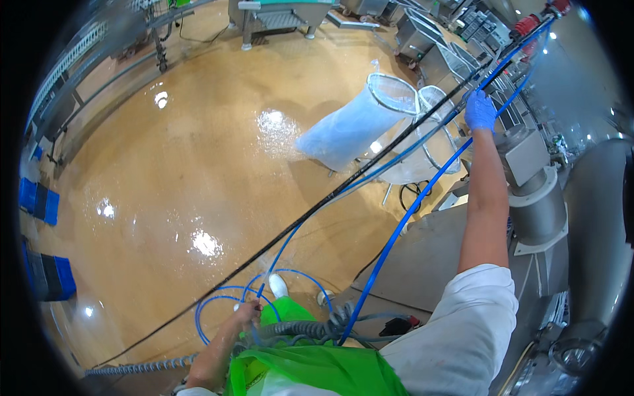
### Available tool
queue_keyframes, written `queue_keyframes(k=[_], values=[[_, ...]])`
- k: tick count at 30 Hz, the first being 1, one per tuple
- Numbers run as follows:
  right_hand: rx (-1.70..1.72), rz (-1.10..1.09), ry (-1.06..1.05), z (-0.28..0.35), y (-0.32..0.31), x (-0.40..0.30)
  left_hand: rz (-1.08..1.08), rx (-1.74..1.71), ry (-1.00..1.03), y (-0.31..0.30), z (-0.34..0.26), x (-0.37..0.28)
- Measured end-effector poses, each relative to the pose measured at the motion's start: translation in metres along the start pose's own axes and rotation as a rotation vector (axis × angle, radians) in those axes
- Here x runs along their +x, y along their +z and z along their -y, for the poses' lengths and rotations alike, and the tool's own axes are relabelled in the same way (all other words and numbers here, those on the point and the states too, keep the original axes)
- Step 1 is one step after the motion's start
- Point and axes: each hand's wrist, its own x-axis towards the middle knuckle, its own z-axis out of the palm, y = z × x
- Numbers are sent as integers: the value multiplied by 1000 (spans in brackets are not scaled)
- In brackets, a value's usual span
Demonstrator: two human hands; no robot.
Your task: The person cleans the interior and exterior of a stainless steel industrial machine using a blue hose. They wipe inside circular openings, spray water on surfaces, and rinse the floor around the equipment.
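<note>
My right hand (480, 111), in a blue glove, reaches far up and grips a bundle of dark cables and hoses (421, 118) that slants across the view. A thick bright blue hose (403, 222) passes close by its wrist. Low in the view, my bare left hand (247, 316) is closed around a thin blue hose (285, 246). Loops of blue hose (199, 317) hang or lie around that hand; which of the two is unclear. Grey coiled tubing (297, 328) crosses in front of my green apron (317, 369).
A clear plastic bag on a round-rimmed stand (354, 123) leans ahead, with another bagged stand (428, 138) beside it. Steel machinery (540, 208) crowds the right. Blue crates (39, 200) line the left edge. The tan floor (163, 173) is wet and shiny. Steel carts (421, 37) stand behind.
</note>
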Motion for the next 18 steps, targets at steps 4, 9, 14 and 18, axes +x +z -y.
queue_keyframes(k=[4,9,14,18], values=[[-154,35,-45,14,45,40,-47,60,26,3,-5,8],[-261,42,-202,13,80,74,-99,8,63,-8,-1,14],[-249,351,45,8,109,97,-85,-70,32,-8,-12,12],[-306,307,9,-4,126,90,-96,-91,-34,-1,-19,13]])
